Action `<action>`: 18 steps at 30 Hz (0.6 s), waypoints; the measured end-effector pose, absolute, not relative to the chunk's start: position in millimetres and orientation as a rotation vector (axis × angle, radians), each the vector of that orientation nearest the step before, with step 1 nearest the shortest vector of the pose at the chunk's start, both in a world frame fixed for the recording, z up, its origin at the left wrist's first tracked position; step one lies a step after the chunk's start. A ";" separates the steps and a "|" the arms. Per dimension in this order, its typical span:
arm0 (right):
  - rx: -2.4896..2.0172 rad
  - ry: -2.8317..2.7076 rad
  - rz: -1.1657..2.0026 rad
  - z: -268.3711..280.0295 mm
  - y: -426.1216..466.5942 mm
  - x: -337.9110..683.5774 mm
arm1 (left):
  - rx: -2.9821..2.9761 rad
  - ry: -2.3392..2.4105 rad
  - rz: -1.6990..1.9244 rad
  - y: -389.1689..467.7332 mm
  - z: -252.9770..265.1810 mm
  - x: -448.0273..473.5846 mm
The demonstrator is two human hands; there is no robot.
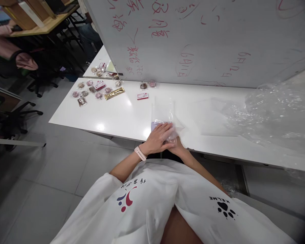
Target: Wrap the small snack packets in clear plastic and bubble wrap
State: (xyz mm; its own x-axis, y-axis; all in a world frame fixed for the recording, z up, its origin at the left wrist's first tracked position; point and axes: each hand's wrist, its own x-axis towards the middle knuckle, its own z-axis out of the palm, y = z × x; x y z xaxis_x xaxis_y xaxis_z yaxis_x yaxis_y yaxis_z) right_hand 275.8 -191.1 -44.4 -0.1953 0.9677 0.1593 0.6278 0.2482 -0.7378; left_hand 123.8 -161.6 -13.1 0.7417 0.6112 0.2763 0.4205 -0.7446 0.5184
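Note:
A clear plastic bag [164, 106] lies flat at the table's front edge, with a pale lilac patch showing at its lower left. My left hand [157, 138], with a pink band on the wrist, rests on the near end of this bag, its fingers stretched out over the plastic. Close against it on the right, my right hand [177, 147] is at the bag's near corner. The plastic and my left hand cover its fingers, so their grip is hidden. Beyond the bag sits a small red-and-white box [142, 96].
Several small wrapped snacks [84, 93] and a gold packet [114, 93] lie on the white table [112, 115] at left. A whiteboard [205, 44] stands along the back edge. Crumpled clear plastic [282, 112] covers the right side. Another person's pink sleeve [0, 30] shows far left.

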 end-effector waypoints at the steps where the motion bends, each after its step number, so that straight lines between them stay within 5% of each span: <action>1: -1.427 -1.863 0.750 -44.9 -189.4 276.7 | 2.543 0.788 0.583 -156.3 -14.9 120.4; 5: -1.431 -1.580 0.844 -45.4 -191.1 277.9 | 2.537 0.868 0.561 -142.4 -22.2 112.6; 9: -1.500 -1.545 0.417 -36.8 -211.9 283.1 | 2.453 0.978 0.552 -141.5 -23.5 116.1; 13: -1.404 -1.973 0.045 -22.9 -214.0 305.7 | 2.419 1.026 0.527 -140.0 -17.8 120.4; 18: -1.154 -2.453 0.210 -27.7 -191.2 325.6 | 2.443 0.943 0.516 -142.6 -15.8 114.9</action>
